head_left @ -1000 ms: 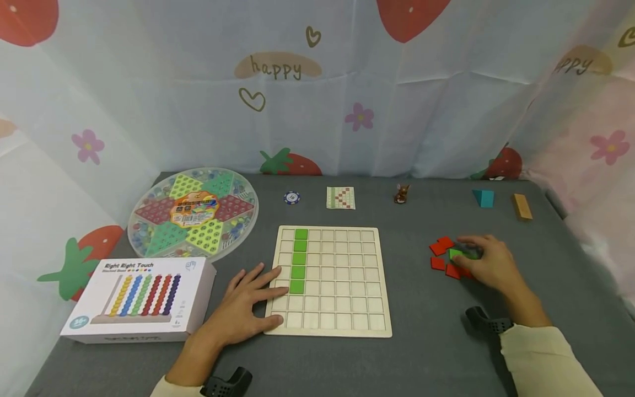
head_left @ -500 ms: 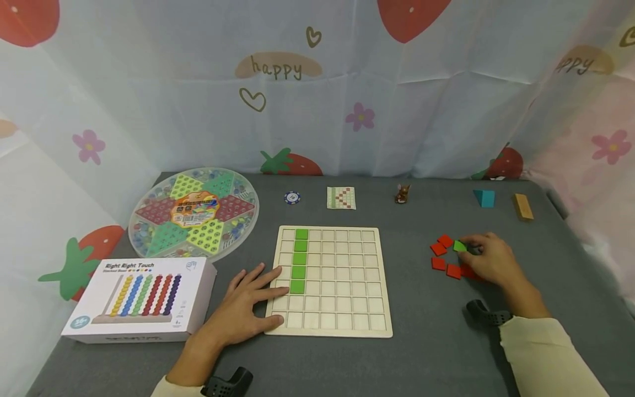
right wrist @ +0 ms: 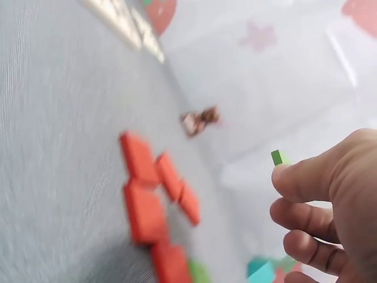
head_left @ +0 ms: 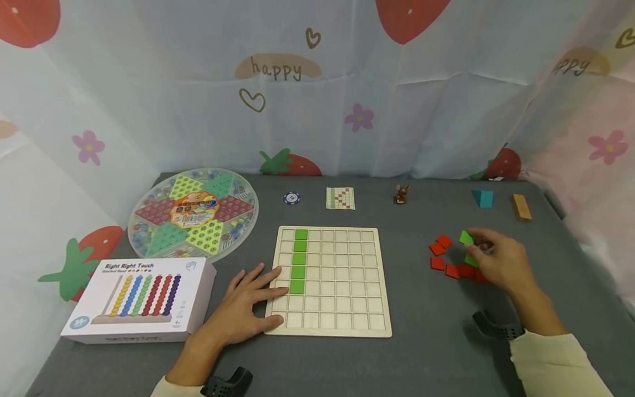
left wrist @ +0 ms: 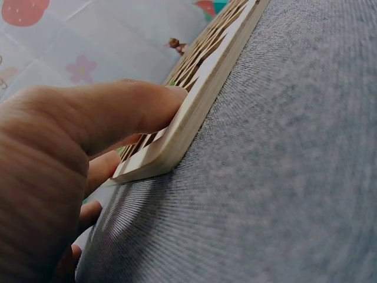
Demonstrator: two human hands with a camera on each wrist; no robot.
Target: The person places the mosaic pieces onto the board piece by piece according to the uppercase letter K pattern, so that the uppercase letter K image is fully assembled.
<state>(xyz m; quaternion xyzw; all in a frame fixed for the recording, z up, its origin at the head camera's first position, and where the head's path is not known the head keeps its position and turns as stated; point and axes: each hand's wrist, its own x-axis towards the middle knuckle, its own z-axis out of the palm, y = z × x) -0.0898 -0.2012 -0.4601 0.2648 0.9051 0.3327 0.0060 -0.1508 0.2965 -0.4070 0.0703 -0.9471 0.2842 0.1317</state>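
Note:
A wooden grid board (head_left: 347, 325) lies mid-table with a column of green tiles (head_left: 300, 259) in its second column. My left hand (head_left: 248, 306) lies flat with straight fingers on the board's near left corner (left wrist: 154, 162). My right hand (head_left: 496, 259) is lifted over a loose pile of red tiles (head_left: 441, 255) at the right. It pinches one green tile (head_left: 465, 237) between thumb and fingertips; the right wrist view shows that tile (right wrist: 278, 157) at my thumb tip above the red tiles (right wrist: 147, 194). Another green tile (head_left: 470, 260) lies in the pile under my hand.
A round Chinese-checkers set (head_left: 193, 212) and a white abacus box (head_left: 141, 298) occupy the left. Along the back stand a poker chip (head_left: 291, 198), a pattern card (head_left: 340, 198), a small brown figurine (head_left: 401, 194), a teal block (head_left: 483, 198) and a wooden block (head_left: 520, 207).
My right hand picked a green tile out of the pile and lifted it slightly up and right. The left hand stayed on the board.

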